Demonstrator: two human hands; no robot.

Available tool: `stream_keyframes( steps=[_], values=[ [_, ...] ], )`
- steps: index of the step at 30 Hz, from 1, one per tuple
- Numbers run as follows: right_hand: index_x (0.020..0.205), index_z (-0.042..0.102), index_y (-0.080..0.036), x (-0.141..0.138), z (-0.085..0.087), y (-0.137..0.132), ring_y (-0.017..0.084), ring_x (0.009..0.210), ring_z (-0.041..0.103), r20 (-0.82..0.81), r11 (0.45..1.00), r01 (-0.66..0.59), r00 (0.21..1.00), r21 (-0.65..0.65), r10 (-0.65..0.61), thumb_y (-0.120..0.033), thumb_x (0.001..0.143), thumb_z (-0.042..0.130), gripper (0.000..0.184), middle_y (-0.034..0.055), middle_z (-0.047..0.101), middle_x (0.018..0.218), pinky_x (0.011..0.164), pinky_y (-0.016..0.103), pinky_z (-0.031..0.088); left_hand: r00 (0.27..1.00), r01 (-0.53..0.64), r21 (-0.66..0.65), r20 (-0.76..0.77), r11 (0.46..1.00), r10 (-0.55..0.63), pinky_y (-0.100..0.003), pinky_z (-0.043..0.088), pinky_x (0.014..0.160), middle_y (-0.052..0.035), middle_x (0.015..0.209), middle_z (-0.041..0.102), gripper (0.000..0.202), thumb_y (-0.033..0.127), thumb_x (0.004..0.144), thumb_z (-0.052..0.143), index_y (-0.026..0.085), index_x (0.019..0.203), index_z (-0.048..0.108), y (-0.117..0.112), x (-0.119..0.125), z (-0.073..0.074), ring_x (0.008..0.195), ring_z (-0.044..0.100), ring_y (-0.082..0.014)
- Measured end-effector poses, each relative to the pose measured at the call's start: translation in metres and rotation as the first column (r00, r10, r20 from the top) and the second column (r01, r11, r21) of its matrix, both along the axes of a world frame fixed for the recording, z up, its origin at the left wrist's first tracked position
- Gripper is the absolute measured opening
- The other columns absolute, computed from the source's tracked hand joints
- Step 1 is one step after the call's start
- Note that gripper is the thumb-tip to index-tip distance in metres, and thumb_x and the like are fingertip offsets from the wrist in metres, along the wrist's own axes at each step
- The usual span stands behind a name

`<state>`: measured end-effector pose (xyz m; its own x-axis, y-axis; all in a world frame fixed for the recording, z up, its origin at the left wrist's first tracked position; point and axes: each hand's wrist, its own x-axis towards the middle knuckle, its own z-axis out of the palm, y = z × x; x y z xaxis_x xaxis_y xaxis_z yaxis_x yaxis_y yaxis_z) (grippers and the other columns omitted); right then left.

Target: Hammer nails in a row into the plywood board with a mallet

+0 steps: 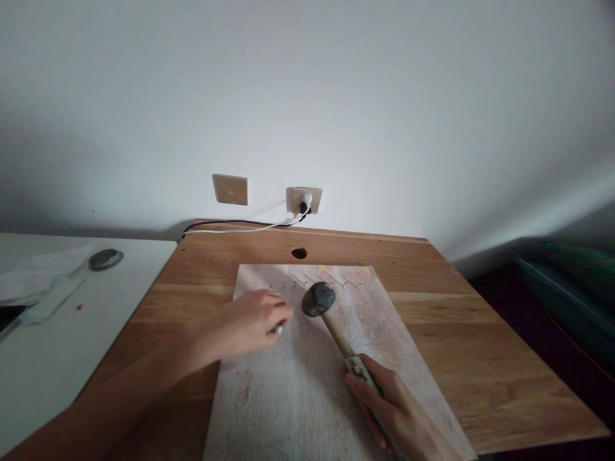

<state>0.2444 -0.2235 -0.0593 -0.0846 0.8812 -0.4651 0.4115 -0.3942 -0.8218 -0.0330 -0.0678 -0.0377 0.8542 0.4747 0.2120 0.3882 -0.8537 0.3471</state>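
Several small nails (306, 283) stand in a row near the far edge of a pale board (259, 397), which lies on the wooden surface (461, 358). From here I see the right hand (396, 406) gripping the handle of a mallet (319, 299), its dark head just nearer than the nails. Left of it, the left hand (263, 317) is curled closed around a small whitish object (279, 330), too blurred to name.

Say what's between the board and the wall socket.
Head view: wooden tabletop with a dark hole just beyond the board, then cables below the socket.
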Motion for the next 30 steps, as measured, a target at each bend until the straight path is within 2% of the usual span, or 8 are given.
stream_keyframes(
  steps=[1,3,5,7,12,18,25,30],
  values=[
    [0.094,0.058,-0.022,0.0,0.0,0.0,0.008,0.04,0.033,0.002,1.0,-0.004,1.0,0.001,0.004,-0.082,0.094,0.048,0.061,-0.0103,0.041,0.049,0.039,0.02,0.028,0.99,-0.099,-0.095,0.095,0.991,0.108,-0.027,0.05,0.069,0.0011,0.085,0.073,0.021,0.004,0.082,0.065,0.021,0.094,0.069,0.011,-0.003,-0.003,0.075,0.067,-0.0155],
    [0.096,0.059,-0.022,0.001,-0.001,0.001,0.008,0.04,0.033,0.0,1.0,0.001,1.0,-0.005,-0.001,-0.083,0.093,0.048,0.062,-0.0102,0.042,0.049,0.038,0.019,0.028,0.925,-0.195,-0.271,0.269,0.943,0.269,-0.025,0.051,0.07,0.0016,0.09,0.075,0.029,0.01,0.087,0.062,0.022,0.112,0.069,0.034,-0.01,-0.012,0.076,0.069,-0.0139],
    [0.098,0.06,-0.022,0.001,-0.002,0.001,0.008,0.039,0.032,-0.015,1.0,0.015,1.0,-0.019,-0.016,-0.085,0.092,0.048,0.064,-0.0108,0.041,0.048,0.037,0.019,0.027,0.845,-0.277,-0.342,0.359,0.898,0.397,-0.025,0.051,0.072,0.0007,0.089,0.076,0.02,0.019,0.09,0.063,0.022,0.108,0.072,0.05,-0.014,-0.023,0.077,0.07,-0.0145],
    [0.097,0.058,-0.022,0.001,-0.002,0.001,0.008,0.038,0.031,-0.033,1.0,0.016,0.999,-0.02,-0.017,-0.084,0.093,0.048,0.063,-0.0113,0.04,0.047,0.037,0.019,0.026,0.809,-0.315,-0.367,0.378,0.875,0.45,-0.026,0.05,0.072,0.0003,0.086,0.077,0.013,0.025,0.09,0.065,0.022,0.099,0.074,0.059,-0.016,-0.035,0.077,0.07,-0.0152],
    [0.096,0.057,-0.022,0.0,0.001,0.0,0.007,0.038,0.03,-0.027,1.0,0.01,1.0,-0.009,-0.01,-0.081,0.094,0.049,0.059,-0.0117,0.039,0.047,0.037,0.019,0.025,0.802,-0.306,-0.364,0.399,0.88,0.444,-0.028,0.053,0.078,-0.0011,0.085,0.077,0.01,0.023,0.087,0.065,0.021,0.091,0.074,0.057,-0.016,-0.05,0.079,0.07,-0.0165],
    [0.091,0.055,-0.023,-0.003,0.005,0.001,0.007,0.039,0.031,-0.017,1.0,0.02,1.0,-0.001,-0.02,-0.078,0.097,0.048,0.056,-0.011,0.04,0.048,0.039,0.019,0.026,0.808,-0.305,-0.363,0.39,0.88,0.441,-0.029,0.053,0.076,-0.0007,0.081,0.073,0.009,0.023,0.089,0.064,0.021,0.089,0.072,0.052,-0.016,-0.053,0.076,0.068,-0.0163],
    [0.09,0.053,-0.024,-0.002,0.005,0.0,0.007,0.038,0.029,-0.038,1.0,0.006,0.999,-0.008,-0.007,-0.079,0.096,0.049,0.056,-0.0119,0.038,0.046,0.038,0.02,0.025,0.818,-0.353,-0.238,0.391,0.905,0.422,-0.031,0.052,0.079,-0.0013,0.083,0.071,0.006,0.017,0.086,0.066,0.021,0.085,0.071,0.049,-0.013,-0.052,0.08,0.066,-0.0174],
    [0.093,0.054,-0.022,-0.006,0.012,0.004,0.007,0.04,0.03,-0.015,1.0,-0.002,1.0,0.017,0.002,-0.076,0.097,0.049,0.054,-0.0122,0.038,0.049,0.039,0.019,0.025,0.809,-0.341,-0.27,0.404,0.9,0.428,-0.03,0.052,0.077,-0.0006,0.081,0.071,0.007,0.017,0.087,0.065,0.02,0.088,0.07,0.049,-0.012,-0.053,0.079,0.067,-0.0174]
  ],
)
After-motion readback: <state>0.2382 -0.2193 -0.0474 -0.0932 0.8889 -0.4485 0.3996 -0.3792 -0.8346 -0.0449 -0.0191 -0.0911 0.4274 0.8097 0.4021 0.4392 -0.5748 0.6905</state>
